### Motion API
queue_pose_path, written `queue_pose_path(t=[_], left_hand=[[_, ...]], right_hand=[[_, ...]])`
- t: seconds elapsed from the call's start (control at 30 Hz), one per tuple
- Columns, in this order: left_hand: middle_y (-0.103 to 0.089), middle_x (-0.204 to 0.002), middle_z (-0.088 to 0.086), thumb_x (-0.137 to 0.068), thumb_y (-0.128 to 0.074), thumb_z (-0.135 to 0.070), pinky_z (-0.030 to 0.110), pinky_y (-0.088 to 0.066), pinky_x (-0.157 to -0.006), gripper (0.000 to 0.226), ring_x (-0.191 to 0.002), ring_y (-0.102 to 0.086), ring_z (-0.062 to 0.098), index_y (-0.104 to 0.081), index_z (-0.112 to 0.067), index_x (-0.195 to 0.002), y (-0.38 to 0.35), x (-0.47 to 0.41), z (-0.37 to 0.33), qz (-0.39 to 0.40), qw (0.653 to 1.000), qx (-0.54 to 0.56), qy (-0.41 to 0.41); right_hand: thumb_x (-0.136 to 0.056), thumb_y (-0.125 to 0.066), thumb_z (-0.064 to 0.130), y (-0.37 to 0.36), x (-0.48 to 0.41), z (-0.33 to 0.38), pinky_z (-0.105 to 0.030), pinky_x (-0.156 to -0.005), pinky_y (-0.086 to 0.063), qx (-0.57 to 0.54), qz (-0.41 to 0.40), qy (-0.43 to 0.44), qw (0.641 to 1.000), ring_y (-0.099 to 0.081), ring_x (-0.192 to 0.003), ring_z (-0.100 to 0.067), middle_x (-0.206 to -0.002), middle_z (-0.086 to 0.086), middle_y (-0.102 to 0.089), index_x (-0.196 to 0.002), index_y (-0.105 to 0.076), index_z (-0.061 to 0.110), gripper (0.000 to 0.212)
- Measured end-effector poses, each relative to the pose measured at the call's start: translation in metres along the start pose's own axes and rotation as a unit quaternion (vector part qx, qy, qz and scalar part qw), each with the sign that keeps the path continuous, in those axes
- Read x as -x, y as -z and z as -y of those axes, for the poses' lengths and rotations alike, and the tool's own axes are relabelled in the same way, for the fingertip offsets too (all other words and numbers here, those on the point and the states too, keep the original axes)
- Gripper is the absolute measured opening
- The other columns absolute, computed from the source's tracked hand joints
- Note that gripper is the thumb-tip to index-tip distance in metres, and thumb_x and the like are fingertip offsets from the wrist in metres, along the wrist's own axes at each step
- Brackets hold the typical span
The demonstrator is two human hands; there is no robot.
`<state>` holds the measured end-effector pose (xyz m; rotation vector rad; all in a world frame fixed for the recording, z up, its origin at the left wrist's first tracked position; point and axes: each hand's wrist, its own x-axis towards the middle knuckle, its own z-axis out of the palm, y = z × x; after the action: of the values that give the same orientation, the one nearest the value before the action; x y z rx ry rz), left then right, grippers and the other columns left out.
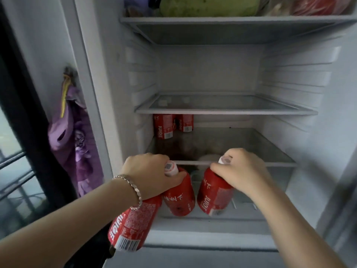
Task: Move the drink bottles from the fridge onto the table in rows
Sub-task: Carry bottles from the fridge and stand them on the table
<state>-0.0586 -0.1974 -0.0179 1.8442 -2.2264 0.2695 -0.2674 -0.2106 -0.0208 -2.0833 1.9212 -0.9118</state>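
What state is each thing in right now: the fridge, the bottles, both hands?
Fridge: open, shelves showing.
Left hand: grips the red bottle at its neck.
Second bottle: tilted under the left wrist, top hidden by the hand.
Right hand: grips the third bottle at its neck, tilted.
Back bottles: two, upright at the lower shelf's back left, untouched.
Purple cloth: hanging beside the fridge.
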Motion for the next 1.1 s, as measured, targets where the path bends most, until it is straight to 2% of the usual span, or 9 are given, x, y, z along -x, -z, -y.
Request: queue_pose_path(t=[0.13, 0.2, 0.37, 0.47, 0.57, 0.7, 0.83, 1.0, 1.1], left_hand=[[-0.056, -0.068, -0.012, -0.067, -0.024, -0.082, 0.023, -0.042, -0.059, 0.056, -0.065, -0.056, 0.011, -0.045, -0.03, -0.071, -0.001, 0.075, 0.001, -0.045, 0.994, -0.046, 0.09], [-0.049, -0.06, -0.011, -0.065, -0.02, -0.082, 0.023, -0.038, -0.055, 0.058, -0.059, -0.051, 0.01, -0.044, -0.029, -0.071, -0.001, 0.121, -0.001, -0.051, 0.985, -0.072, 0.146], [-0.038, -0.048, -0.009, -0.065, -0.014, -0.08, 0.019, -0.018, -0.042, 0.058, -0.05, -0.046, 0.01, -0.033, -0.026, -0.062, 0.009, 0.249, -0.015, -0.022, 0.945, -0.144, 0.292], [-0.047, -0.051, -0.006, -0.068, -0.016, -0.079, 0.023, -0.025, -0.046, 0.059, -0.057, -0.056, 0.015, -0.033, -0.023, -0.064, 0.016, 0.335, -0.031, -0.013, 0.911, -0.195, 0.364], [-0.063, -0.06, -0.002, -0.072, -0.031, -0.077, 0.023, -0.036, -0.051, 0.058, -0.059, -0.063, 0.018, -0.044, -0.021, -0.068, 0.033, 0.419, -0.058, -0.014, 0.872, -0.227, 0.433], [-0.068, -0.075, -0.001, -0.071, -0.041, -0.074, 0.022, -0.037, -0.055, 0.057, -0.07, -0.066, 0.021, -0.056, -0.02, -0.082, 0.062, 0.53, -0.11, 0.006, 0.801, -0.234, 0.551], [-0.055, -0.037, -0.001, -0.045, -0.078, -0.061, 0.012, -0.032, -0.034, 0.05, -0.029, -0.052, 0.018, -0.056, -0.016, -0.047, 0.092, 0.65, -0.178, -0.011, 0.741, -0.238, 0.628], [-0.052, -0.034, -0.005, -0.05, -0.071, -0.068, 0.013, -0.019, -0.036, 0.051, -0.027, -0.048, 0.011, -0.053, -0.02, -0.046, 0.12, 0.809, -0.28, 0.002, 0.654, -0.256, 0.711], [-0.062, -0.051, -0.003, -0.064, -0.051, -0.075, 0.02, -0.023, -0.044, 0.052, -0.046, -0.06, 0.013, -0.054, -0.023, -0.063, 0.131, 0.896, -0.35, 0.031, 0.576, -0.247, 0.779]], right_hand=[[-0.072, -0.061, 0.043, -0.024, 0.026, 0.033, -0.023, -0.047, -0.034, 0.051, 0.116, 0.106, 0.986, -0.057, -0.061, -0.021, -0.06, 0.0, -0.059, -0.061, -0.052, 0.014, 0.033], [-0.071, -0.06, 0.042, -0.038, 0.046, 0.05, -0.024, -0.048, -0.034, 0.068, 0.148, 0.169, 0.972, -0.053, -0.06, -0.023, -0.058, 0.0, -0.056, -0.056, -0.045, 0.014, 0.035], [-0.077, -0.057, 0.046, -0.065, 0.12, 0.089, -0.023, -0.047, -0.033, 0.081, 0.223, 0.339, 0.911, -0.058, -0.067, -0.021, -0.073, 0.0, -0.063, -0.07, -0.056, 0.018, 0.029], [-0.075, -0.056, 0.041, -0.077, 0.179, 0.112, -0.025, -0.05, -0.032, 0.071, 0.251, 0.425, 0.867, -0.055, -0.071, -0.025, -0.079, -0.003, -0.064, -0.073, -0.057, 0.016, 0.025], [-0.077, -0.053, 0.041, -0.085, 0.252, 0.137, -0.027, -0.063, -0.039, 0.067, 0.289, 0.51, 0.807, -0.061, -0.089, -0.028, -0.095, -0.003, -0.066, -0.089, -0.062, 0.02, 0.026], [-0.076, -0.051, 0.04, -0.084, 0.37, 0.164, -0.027, -0.063, -0.035, 0.037, 0.301, 0.624, 0.72, -0.062, -0.096, -0.026, -0.097, -0.003, -0.068, -0.087, -0.059, 0.022, 0.023], [-0.077, -0.052, 0.046, -0.062, 0.506, 0.183, -0.029, -0.064, -0.035, -0.011, 0.284, 0.726, 0.626, -0.063, -0.094, -0.028, -0.096, -0.004, -0.069, -0.088, -0.059, 0.02, 0.029], [-0.081, -0.052, 0.046, -0.01, 0.695, 0.185, -0.027, -0.063, -0.042, -0.048, 0.294, 0.803, 0.516, -0.065, -0.087, -0.027, -0.094, -0.005, -0.07, -0.096, -0.063, 0.02, 0.032], [-0.085, -0.054, 0.047, 0.026, 0.807, 0.177, -0.024, -0.058, -0.047, -0.054, 0.334, 0.832, 0.44, -0.063, -0.073, -0.021, -0.091, -0.003, -0.07, -0.1, -0.063, 0.019, 0.033]])
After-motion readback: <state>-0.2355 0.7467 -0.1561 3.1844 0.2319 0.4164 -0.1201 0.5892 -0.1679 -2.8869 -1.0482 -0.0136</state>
